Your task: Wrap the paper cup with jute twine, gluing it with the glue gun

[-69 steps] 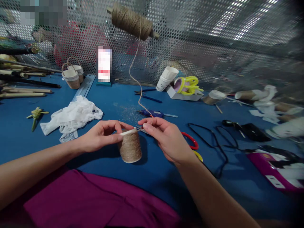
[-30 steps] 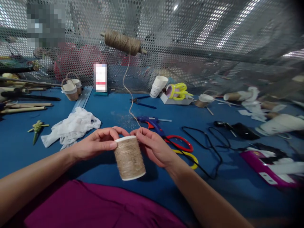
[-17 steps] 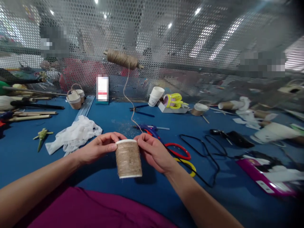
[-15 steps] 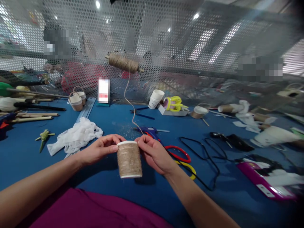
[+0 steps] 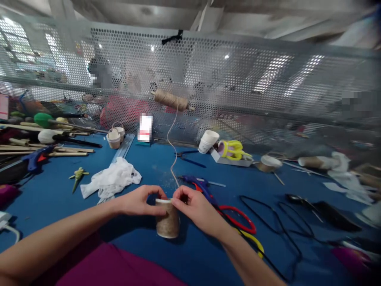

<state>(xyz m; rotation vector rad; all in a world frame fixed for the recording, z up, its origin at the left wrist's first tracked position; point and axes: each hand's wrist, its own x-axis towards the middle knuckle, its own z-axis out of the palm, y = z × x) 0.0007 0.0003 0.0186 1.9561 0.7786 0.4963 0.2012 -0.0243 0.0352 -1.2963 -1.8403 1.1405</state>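
My left fingers [image 5: 145,201] and right fingers [image 5: 190,204] pinch the rim of the twine-wrapped cup [image 5: 168,222], above the near edge of the counter [image 5: 143,230]. The loose twine [image 5: 172,147] runs from the spool [image 5: 171,100] to my right fingers.

Blue table [image 5: 143,226], 1 white lace bundle [image 5: 114,178], 1 glue gun [image 5: 198,182] near pliers [image 5: 190,158], black cable [image 5: 274,216]

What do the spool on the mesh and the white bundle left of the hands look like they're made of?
Spool: matte brown twine, likely jute, judging by its ridged windings.
Bundle: thin, soft white fabric, perhaps lace, judging by its crumpled folds.
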